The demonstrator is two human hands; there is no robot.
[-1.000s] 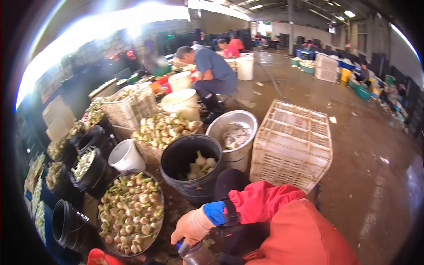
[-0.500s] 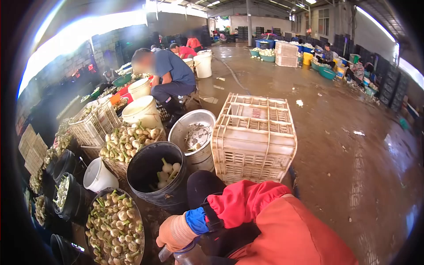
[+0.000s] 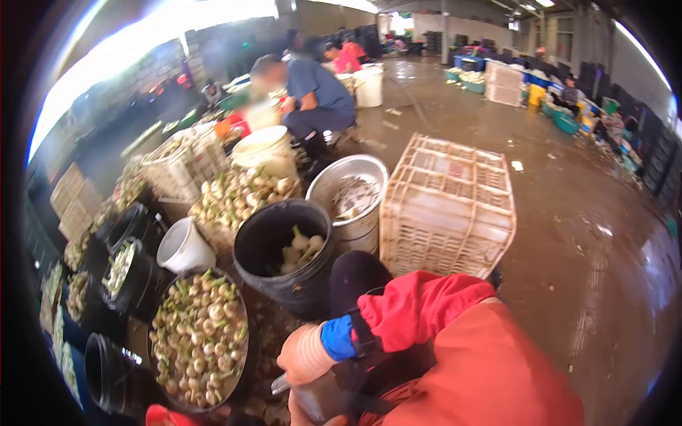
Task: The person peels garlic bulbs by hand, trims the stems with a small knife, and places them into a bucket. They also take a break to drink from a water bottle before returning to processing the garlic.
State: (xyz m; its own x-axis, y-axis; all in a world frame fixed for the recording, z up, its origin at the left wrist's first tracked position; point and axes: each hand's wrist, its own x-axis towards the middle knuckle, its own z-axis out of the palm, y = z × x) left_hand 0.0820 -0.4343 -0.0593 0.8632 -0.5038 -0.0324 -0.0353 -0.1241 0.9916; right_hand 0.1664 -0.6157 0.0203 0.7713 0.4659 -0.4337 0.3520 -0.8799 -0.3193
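My right hand, in an orange work glove with a blue cuff and a red sleeve, is low in the view with its fingers curled closed. A short metal blade sticks out beside its fingers; the handle is hidden. Just below, at the bottom edge, bare fingers of what looks like my left hand show beside a greyish, blurred surface; their grip is not clear. To the left is a wide round tub heaped with pale bulbs with green stem stubs. Ahead stands a black bucket with several trimmed bulbs inside.
A cream plastic crate stands right of a white, dirty-bottomed bucket. More bulbs are piled beyond the black bucket. A white pail is at left. A person in dark blue sits ahead. The wet floor stretches right.
The view has swung left and tilted down slightly, so everything appears shifted to the right. A red thing has come into view at the bottom left. My right hand stays closed by the blade.
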